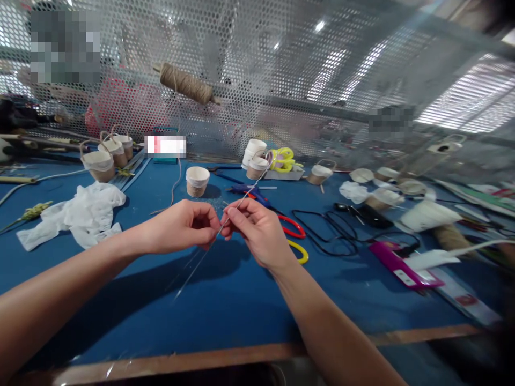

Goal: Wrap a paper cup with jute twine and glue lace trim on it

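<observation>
Above the blue table (225, 305), my left hand (183, 225) and my right hand (255, 228) meet fingertip to fingertip. Both pinch a long thin metal wire (241, 201) that runs aslant from lower left to upper right, its top end curled near a small cup. My left fingers close on the wire near its middle. My right thumb and forefinger grip it just beside them.
Small white paper cups (197, 180) wrapped in twine stand about the table, some with handles (98, 161). Red and yellow scissors (292, 230), black cable (322, 225), white cloth (76, 214), a twine spool (185, 83) and a perforated metal screen (281, 64) lie beyond my hands.
</observation>
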The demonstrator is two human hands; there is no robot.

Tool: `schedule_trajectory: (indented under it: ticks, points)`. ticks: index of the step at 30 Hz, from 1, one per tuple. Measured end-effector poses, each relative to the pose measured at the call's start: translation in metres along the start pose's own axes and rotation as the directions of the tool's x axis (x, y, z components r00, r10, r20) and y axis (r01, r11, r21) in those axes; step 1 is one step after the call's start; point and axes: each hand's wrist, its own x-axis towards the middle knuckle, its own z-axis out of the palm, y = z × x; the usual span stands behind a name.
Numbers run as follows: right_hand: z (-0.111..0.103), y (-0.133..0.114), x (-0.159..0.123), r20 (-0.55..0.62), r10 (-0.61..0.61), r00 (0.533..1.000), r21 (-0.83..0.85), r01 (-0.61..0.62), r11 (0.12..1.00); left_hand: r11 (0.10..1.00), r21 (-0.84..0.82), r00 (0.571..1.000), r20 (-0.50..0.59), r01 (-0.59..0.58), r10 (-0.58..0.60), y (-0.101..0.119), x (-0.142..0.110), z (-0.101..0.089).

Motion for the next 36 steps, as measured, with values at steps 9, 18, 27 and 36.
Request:
schedule_trajectory:
  ticks: [9,18,27,36]
  points:
    - [0.000,0.001,0.000,-0.020,0.044,0.999,-0.075,-0.045,0.996,0.995,0.091,0.988,-0.149,-0.037,0.050,-0.012,0.005,0.008]
    - [-0.002,-0.002,0.001,0.008,0.177,0.984,-0.065,-0.176,0.982,0.911,0.406,0.964,-0.207,-0.071,0.168,-0.012,0.003,0.006]
    - [0.000,-0.001,0.000,-0.031,0.165,0.986,0.053,-0.164,0.985,0.481,0.805,0.637,-0.174,-0.347,0.751,-0.029,0.006,0.008]
    - [-0.002,-0.009,0.001,-0.068,0.168,0.983,0.163,-0.155,0.974,0.344,0.883,0.553,-0.122,-0.318,0.824,-0.031,0.007,0.006]
